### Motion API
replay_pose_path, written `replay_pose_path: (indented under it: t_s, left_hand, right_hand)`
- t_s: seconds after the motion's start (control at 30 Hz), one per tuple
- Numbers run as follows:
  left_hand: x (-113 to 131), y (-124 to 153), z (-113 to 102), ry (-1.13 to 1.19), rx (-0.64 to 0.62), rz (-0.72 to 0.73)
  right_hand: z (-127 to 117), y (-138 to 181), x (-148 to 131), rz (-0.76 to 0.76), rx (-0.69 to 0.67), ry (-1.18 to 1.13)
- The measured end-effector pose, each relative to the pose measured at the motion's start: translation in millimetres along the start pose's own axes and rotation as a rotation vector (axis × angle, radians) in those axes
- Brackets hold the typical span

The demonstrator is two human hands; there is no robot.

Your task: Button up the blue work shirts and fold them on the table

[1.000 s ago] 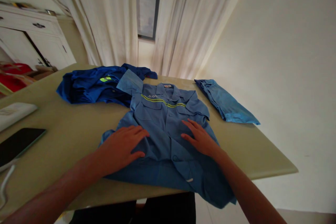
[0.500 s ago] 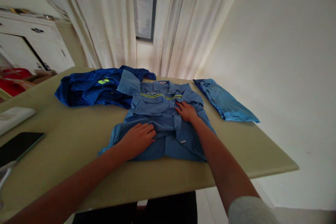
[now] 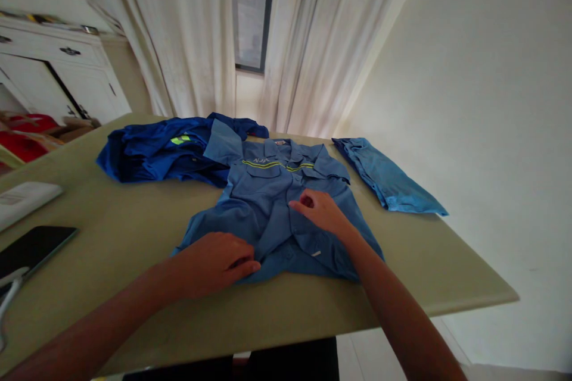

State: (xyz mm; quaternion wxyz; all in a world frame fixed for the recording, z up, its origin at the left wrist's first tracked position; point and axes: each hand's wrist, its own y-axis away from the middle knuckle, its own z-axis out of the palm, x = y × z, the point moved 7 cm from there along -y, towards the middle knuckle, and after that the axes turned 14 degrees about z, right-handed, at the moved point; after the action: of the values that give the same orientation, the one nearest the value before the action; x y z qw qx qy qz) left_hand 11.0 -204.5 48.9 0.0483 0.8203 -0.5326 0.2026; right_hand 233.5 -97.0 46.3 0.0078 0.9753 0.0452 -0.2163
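Observation:
A light blue work shirt (image 3: 272, 196) with a yellow-green reflective stripe lies face up on the beige table (image 3: 134, 226), collar away from me. My left hand (image 3: 214, 262) rests on the shirt's lower left hem, fingers curled and pinching the fabric edge. My right hand (image 3: 319, 211) lies near the button placket at the shirt's middle, fingers bent and gripping a fold of cloth there.
A dark blue garment (image 3: 156, 152) is heaped at the back left, touching the shirt's sleeve. A folded light blue garment (image 3: 388, 178) lies at the right. A phone (image 3: 31, 247) and a white flat object (image 3: 24, 199) sit at the left edge. Curtains and a white cabinet stand behind.
The shirt's hanging lower part was pulled up onto the table. My right hand slid up to the chest and came back to the middle; my left hand moved down to the hem.

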Motion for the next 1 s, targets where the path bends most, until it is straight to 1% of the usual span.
replay_pose_path:
  t_s: [0.07, 0.1, 0.17, 0.27, 0.33, 0.4, 0.47, 0.53, 0.6, 0.67, 0.73, 0.8, 0.93, 1.0]
  left_hand:
    - [-4, -21, -4, -0.059, 0.037, -0.027]
    - [-8, -34, -6, -0.086, 0.061, -0.035]
    - [-17, -62, -6, -0.101, 0.065, -0.025]
    - [-38, -98, 5, -0.094, -0.021, 0.026]
    - [-56, -114, 10, -0.128, -0.037, 0.047]
    - [-72, -124, 12, -0.157, 0.007, 0.068]
    - [-85, -129, 13, -0.134, 0.053, 0.095]
    - [-94, -129, 16, -0.066, 0.087, 0.115]
    - [-100, -126, 17, 0.0, 0.15, 0.109]
    - [-102, -119, 17, 0.03, 0.218, 0.095]
    - [-99, -113, 19, 0.026, 0.244, 0.107]
    - [-90, -109, 20, 0.003, 0.252, 0.148]
    - [-69, -109, 19, -0.091, 0.296, 0.263]
    - [-60, -112, 22, -0.14, 0.304, 0.323]
  right_hand:
    - [14, 9, -6, -0.024, -0.123, 0.087]
    - [18, 12, -8, -0.028, -0.149, 0.132]
    - [19, 14, -8, -0.028, -0.144, 0.172]
    - [7, 21, -8, -0.03, -0.099, 0.085]
    - [2, 29, -9, -0.053, -0.131, 0.022]
    - [4, 37, -11, -0.073, -0.179, 0.03]
    - [9, 38, -10, -0.056, -0.188, 0.098]
    - [13, 32, -7, -0.024, -0.181, 0.143]
    - [18, 22, -5, -0.02, -0.244, 0.088]
    - [21, 14, -2, -0.036, -0.35, -0.054]
    - [22, 10, 2, -0.05, -0.432, -0.209]
    - [22, 9, 9, -0.044, -0.451, -0.306]
    - [18, 11, 27, 0.041, -0.378, -0.432]
    - [16, 12, 31, 0.073, -0.342, -0.467]
